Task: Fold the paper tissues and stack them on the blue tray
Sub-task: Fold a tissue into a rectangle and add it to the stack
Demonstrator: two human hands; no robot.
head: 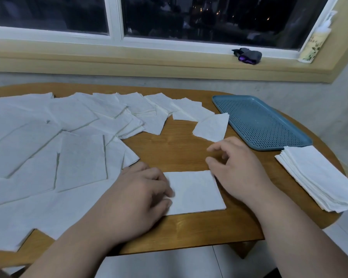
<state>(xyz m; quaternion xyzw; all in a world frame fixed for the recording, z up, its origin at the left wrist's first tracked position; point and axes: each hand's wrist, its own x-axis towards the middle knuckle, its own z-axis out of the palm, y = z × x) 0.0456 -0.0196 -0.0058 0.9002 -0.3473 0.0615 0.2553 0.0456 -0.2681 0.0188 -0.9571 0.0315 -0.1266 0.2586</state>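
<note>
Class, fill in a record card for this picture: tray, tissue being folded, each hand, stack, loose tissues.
Tray: blue, nothing stacked on it
Tissue: folded flat at near table edge
Left hand: rests on tissue's left end
Right hand: by its far right corner, fingers loose
Stack: on table beside tray
Loose tissues: spread across table's left

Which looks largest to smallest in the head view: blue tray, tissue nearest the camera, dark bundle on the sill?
1. Blue tray.
2. Nearest tissue, partly covered and flattered by closeness.
3. Dark bundle, farthest away, so its true size is unsure.
</note>
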